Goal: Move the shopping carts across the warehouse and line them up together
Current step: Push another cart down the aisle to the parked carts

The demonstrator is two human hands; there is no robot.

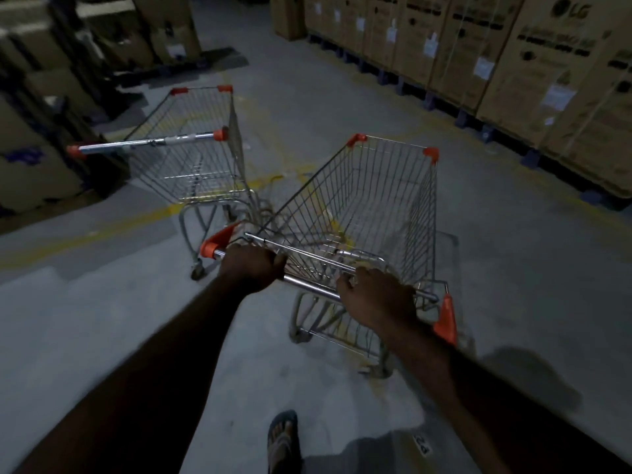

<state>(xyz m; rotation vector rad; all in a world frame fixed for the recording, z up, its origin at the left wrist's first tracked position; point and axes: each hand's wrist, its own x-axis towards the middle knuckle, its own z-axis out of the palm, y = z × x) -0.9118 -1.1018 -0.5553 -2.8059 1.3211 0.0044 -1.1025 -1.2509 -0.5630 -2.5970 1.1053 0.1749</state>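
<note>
Your left hand (pixel 251 268) and right hand (pixel 374 299) both curl round the handle (pixel 307 284) of the held cart (pixel 422 213), just ahead of you. The parked cart (pixel 191 159) stands ahead-left, nearer your left hand; the 2 long axes splay, yours nosing right.

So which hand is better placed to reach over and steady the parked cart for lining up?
Left, probably. The left hand grips the handle of the pushed cart near its left end, on the side where the parked cart stands; the right hand holds the opposite end.
</note>
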